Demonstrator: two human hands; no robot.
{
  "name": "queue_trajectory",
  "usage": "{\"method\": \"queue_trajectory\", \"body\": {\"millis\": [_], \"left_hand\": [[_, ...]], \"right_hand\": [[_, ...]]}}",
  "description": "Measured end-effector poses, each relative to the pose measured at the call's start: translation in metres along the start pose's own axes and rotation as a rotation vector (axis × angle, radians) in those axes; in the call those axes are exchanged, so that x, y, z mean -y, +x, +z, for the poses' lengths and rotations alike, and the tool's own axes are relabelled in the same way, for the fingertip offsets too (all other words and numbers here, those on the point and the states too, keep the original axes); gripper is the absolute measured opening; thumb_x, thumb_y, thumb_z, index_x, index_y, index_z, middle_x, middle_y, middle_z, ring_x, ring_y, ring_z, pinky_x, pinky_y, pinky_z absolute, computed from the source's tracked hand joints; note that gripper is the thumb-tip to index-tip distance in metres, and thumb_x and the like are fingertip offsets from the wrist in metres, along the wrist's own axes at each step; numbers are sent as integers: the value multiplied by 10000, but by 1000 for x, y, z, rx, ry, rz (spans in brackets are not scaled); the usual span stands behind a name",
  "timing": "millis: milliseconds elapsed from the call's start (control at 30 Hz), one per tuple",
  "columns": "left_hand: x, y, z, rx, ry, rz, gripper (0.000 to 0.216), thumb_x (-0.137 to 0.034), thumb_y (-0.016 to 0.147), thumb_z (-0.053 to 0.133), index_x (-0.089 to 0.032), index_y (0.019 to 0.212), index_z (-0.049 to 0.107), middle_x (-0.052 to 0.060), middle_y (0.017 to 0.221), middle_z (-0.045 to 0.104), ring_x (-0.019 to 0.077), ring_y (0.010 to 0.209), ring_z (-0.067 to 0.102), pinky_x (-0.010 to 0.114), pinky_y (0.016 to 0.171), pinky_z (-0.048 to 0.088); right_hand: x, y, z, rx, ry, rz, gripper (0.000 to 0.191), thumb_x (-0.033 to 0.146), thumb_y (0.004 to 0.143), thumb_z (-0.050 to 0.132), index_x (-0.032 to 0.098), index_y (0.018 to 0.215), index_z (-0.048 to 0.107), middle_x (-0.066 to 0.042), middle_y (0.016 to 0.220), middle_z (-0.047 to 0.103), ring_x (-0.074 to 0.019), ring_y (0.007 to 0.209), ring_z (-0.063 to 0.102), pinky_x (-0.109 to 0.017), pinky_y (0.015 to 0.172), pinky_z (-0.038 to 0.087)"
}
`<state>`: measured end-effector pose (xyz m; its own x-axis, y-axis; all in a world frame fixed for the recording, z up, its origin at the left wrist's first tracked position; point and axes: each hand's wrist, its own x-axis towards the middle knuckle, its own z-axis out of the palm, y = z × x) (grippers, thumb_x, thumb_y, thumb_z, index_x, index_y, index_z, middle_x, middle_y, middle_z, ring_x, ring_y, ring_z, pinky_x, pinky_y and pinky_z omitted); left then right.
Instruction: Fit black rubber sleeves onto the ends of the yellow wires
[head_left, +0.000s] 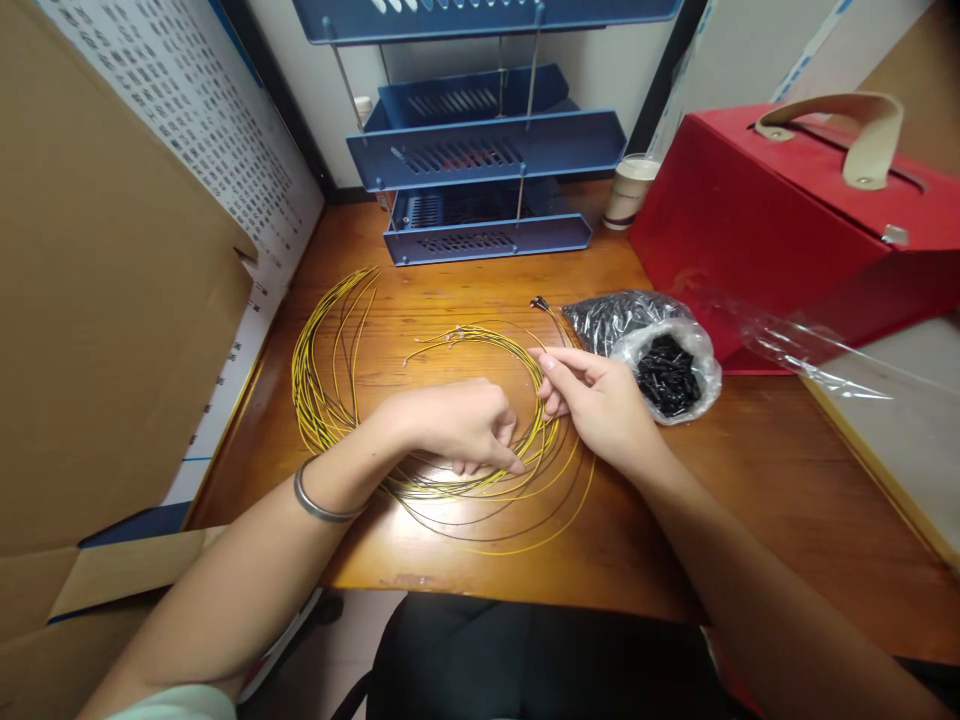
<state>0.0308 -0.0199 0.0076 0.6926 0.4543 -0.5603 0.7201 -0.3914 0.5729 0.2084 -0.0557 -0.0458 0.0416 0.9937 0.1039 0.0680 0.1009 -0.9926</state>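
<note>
A bundle of thin yellow and black wires lies curved on the wooden table, below and between my hands. My left hand rests low over the front of this bundle, its fingers curled and the thumb against the wires. At the bundle's right side, my right hand is closed in a pinch around a wire. Small pale tips show at the wire ends behind the left hand. Further left, a second loop of yellow and black wires spreads on the table, partly behind my left wrist.
An open plastic bag of small black pieces sits right of my right hand, with black wire ends nearby. Behind stand a blue tray rack, a paper cup and a red box. Cardboard borders the left.
</note>
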Motion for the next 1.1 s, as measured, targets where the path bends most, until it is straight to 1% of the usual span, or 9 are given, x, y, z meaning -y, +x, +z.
{"method": "queue_trajectory", "body": {"millis": [167, 333, 467, 600, 667, 767, 867, 967, 1100], "left_hand": [[3, 1, -1, 12, -29, 2, 303, -420, 828, 679, -180, 676, 571, 9, 561, 657, 122, 469, 586, 215, 510, 416], [5, 1, -2, 37, -50, 2, 303, -406, 833, 676, -182, 668, 556, 6, 538, 638, 126, 473, 591, 215, 509, 428], [5, 1, -2, 36, -48, -1, 310, -419, 835, 674, -183, 675, 552, 11, 543, 639, 133, 477, 598, 213, 496, 433], [6, 1, -2, 37, -66, -2, 303, -417, 825, 683, -179, 682, 563, 21, 548, 645, 137, 475, 597, 216, 493, 428], [6, 1, -2, 39, -72, 0, 307, -422, 823, 681, -178, 682, 560, 24, 551, 647, 140, 475, 596, 220, 495, 431], [5, 2, -2, 53, -72, -1, 298, -412, 831, 669, -179, 684, 553, 22, 555, 647, 144, 485, 605, 223, 503, 441], [5, 2, -2, 61, -70, 0, 294, -405, 833, 666, -180, 685, 550, 15, 553, 642, 144, 493, 612, 222, 509, 442], [6, 1, -2, 50, -69, 4, 291, -403, 829, 670, -177, 685, 556, 17, 554, 642, 138, 484, 604, 218, 505, 426], [4, -1, -3, 44, -62, 28, 337, -453, 850, 650, -178, 676, 562, 15, 549, 640, 128, 473, 583, 221, 507, 415]], "right_hand": [[1, 0, 1, -31, 8, -32, 396, 362, 886, 679, 107, 1183, 616, 12, 636, 671, -89, 457, 551, -215, 467, 447], [1, 2, -3, -127, 26, -77, 304, 375, 857, 722, 172, 1015, 561, 5, 650, 696, -63, 419, 465, -193, 407, 345], [5, 5, -7, -220, 70, -118, 252, 369, 834, 750, 168, 870, 601, -19, 669, 707, -53, 445, 461, -186, 419, 342], [9, 2, -10, -60, 173, -101, 296, 416, 845, 741, 172, 999, 674, -91, 1034, 770, -57, 515, 553, -201, 460, 452], [11, -2, -10, 74, 199, -83, 366, 420, 873, 709, 208, 1168, 660, -107, 1297, 696, -56, 522, 578, -226, 466, 495], [12, -7, -9, 194, 172, -68, 460, 407, 914, 655, 265, 1345, 582, -107, 1523, 524, -21, 453, 508, -228, 380, 430], [13, -9, -9, 206, 112, -81, 489, 364, 924, 638, 268, 1396, 552, -109, 1551, 492, -3, 438, 432, -224, 368, 368], [16, -8, -11, 154, 59, -120, 460, 349, 920, 638, 259, 1368, 587, -91, 1492, 562, -62, 570, 557, -237, 442, 406], [17, -7, -13, 69, 8, -177, 401, 379, 913, 653, 251, 1292, 644, -79, 1377, 654, -217, 1008, 677, -290, 615, 501]]}}
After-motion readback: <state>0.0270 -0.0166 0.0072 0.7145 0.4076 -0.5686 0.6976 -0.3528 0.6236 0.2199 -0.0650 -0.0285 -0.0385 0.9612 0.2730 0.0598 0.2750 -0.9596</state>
